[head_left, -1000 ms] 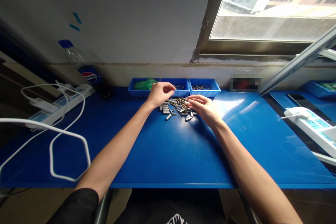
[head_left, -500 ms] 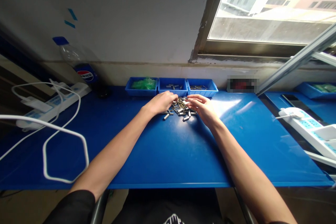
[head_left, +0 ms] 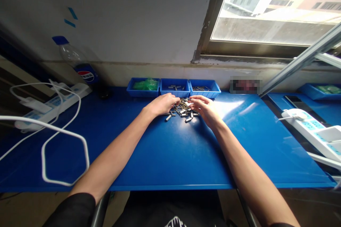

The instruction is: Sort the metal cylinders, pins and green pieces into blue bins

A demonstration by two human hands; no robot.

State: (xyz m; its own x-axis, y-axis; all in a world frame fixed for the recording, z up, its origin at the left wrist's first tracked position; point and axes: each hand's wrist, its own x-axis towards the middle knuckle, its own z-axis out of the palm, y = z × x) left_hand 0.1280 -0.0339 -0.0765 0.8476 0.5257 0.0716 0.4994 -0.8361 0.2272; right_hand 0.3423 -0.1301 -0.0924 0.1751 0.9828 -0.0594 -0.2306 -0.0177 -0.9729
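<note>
A pile of small metal parts [head_left: 182, 105], brass-coloured screw-like pins mixed with short silver cylinders, lies on the blue table between my hands. My left hand [head_left: 163, 104] is at the pile's left edge, its fingers curled closed; what they hold, if anything, is hidden. On the right side, my right hand [head_left: 204, 108] has thumb and fingers drawn together by a small dark piece, too small to make out. A loose silver cylinder [head_left: 168, 117] and another dark-ended cylinder [head_left: 188, 120] lie on the near side of the pile.
Behind the pile stand three blue bins: a left bin [head_left: 130, 90] with green plastic bags, a middle bin [head_left: 174, 93] with cylinders, a right bin [head_left: 206, 94] with screws. A cola bottle [head_left: 86, 74], white cable [head_left: 86, 149] and power strip [head_left: 57, 104] are at left.
Both hands stay at the pile in nearly the same pose. The whole view has shifted very slightly; no part has visibly moved.
</note>
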